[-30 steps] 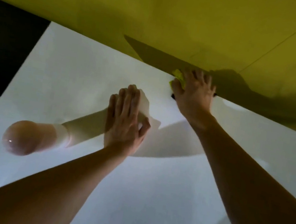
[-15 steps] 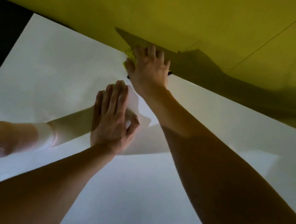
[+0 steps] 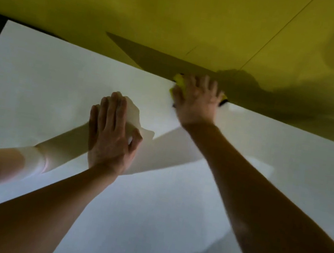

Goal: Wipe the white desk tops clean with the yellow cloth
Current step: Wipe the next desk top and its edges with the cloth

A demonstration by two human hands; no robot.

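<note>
The right hand (image 3: 196, 101) has its grip bunched over the cloth (image 3: 178, 82), pressing it into the seam where the table (image 3: 60, 78) meets the yellow panel (image 3: 179, 14). The likely slip is the cloth riding up onto the panel, or the wad skipping the last strip along that edge, since little of it shows past the fingers. The left hand (image 3: 111, 137) lies flat, grip released, bracing on the top. The table is glossy and mirror-smooth, so streaks would show; the cloth looks soft and crumpled.
</note>
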